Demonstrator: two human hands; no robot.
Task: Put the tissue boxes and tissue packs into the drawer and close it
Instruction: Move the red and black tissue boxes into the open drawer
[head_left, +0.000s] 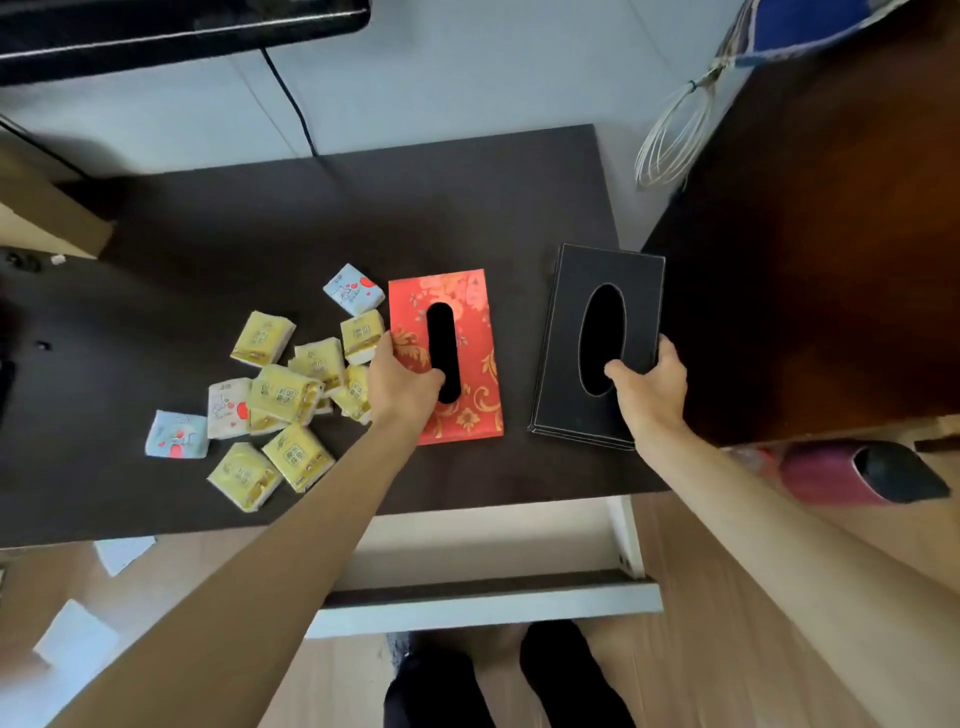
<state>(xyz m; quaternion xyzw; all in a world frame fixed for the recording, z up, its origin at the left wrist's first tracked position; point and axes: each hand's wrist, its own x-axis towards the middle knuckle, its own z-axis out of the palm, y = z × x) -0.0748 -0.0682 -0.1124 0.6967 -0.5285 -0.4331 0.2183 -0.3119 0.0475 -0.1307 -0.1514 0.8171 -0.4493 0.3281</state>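
Note:
A red tissue box (467, 332) with gold flowers lies flat on the dark table (311, 218). My left hand (402, 387) grips its left edge, thumb hooked into the oval slot. To its right lies a black tissue box (576, 415); my right hand (652, 387) holds its near right side, thumb in the slot. Several small tissue packs (283, 395), mostly yellow with a few blue and white ones, lie in a loose heap left of the red box. Below the table's front edge the white drawer (488, 605) stands pulled out, its inside bare.
A brown wooden cabinet (831, 260) rises right of the table, with a coiled white cable (670, 140) hanging by it. A black monitor base and cable (291, 104) sit at the back. Pink slippers (857, 473) lie on the floor at right; my feet are below the drawer.

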